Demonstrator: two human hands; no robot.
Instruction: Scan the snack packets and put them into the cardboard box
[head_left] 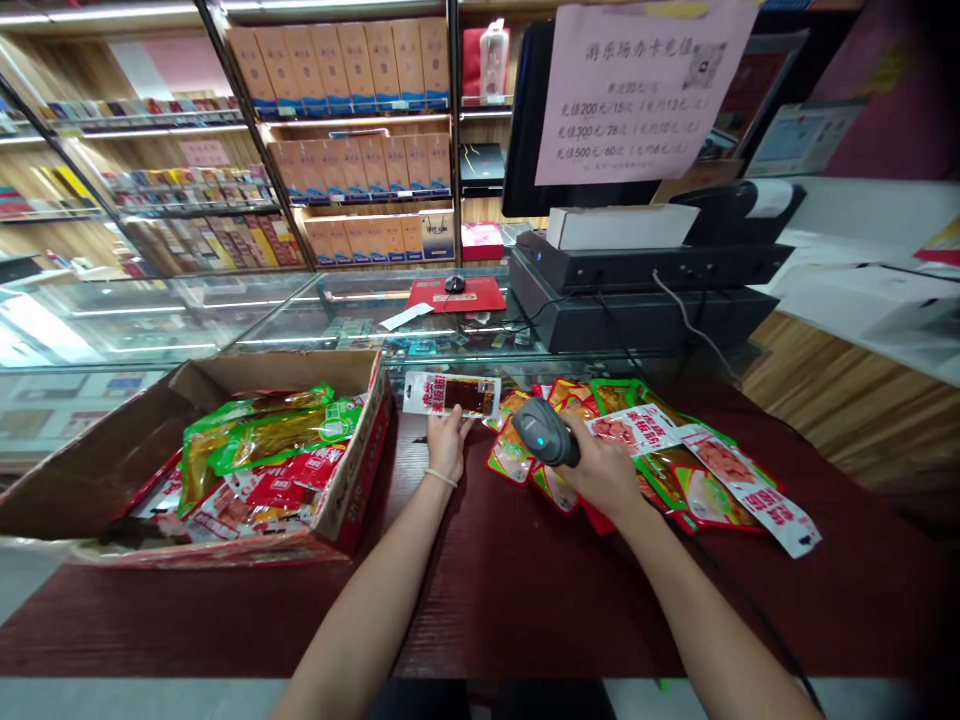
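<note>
Left of the barcode scanner [546,432], a cardboard box [352,500] of snack packets sits on the desk [525,580]. The left hand [448,440] pinches a snack packet [451,394] just left of the scanner. The right hand [600,470] is closed around the scanner's grip. Right of it lies a loose packet pile [697,470]. Risk: the read window, apparently angled low, could register a pile packet instead.

Dark red wooden desk [495,580], open cardboard box [120,450] of snack packets at its left, loose spread of snack packets [705,480] at its right, glass counter [337,310] just behind.
</note>
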